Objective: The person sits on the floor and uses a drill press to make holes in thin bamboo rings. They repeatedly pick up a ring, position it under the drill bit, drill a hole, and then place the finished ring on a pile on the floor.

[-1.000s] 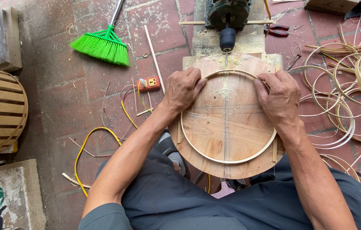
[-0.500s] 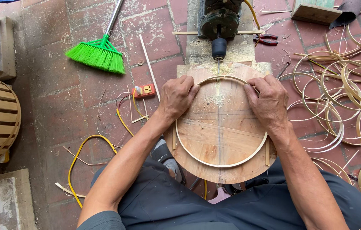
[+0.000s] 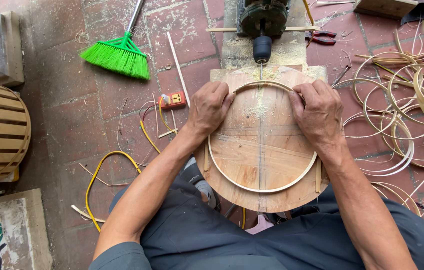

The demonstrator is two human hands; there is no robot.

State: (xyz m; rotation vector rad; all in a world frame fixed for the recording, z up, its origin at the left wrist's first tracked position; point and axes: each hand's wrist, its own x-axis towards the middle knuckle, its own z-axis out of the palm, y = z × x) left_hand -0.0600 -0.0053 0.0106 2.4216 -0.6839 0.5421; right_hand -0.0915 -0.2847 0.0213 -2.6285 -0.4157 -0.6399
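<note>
Both hands gripped the bamboo hoop point(image 3: 262, 187) — left hand point(image 3: 211, 107) and right hand point(image 3: 318, 114) apart; it lay on the round wooden board point(image 3: 259, 150) beneath the drill bit point(image 3: 260, 70).

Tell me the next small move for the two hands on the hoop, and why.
Probably ease the bamboo hoop forward onto the drill bit. Both the left hand and the right hand pin its far edge to the round wooden board, right at the bit's tip.

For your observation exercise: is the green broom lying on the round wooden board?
No, the green broom lies on the brick floor, left of the round wooden board.
</note>
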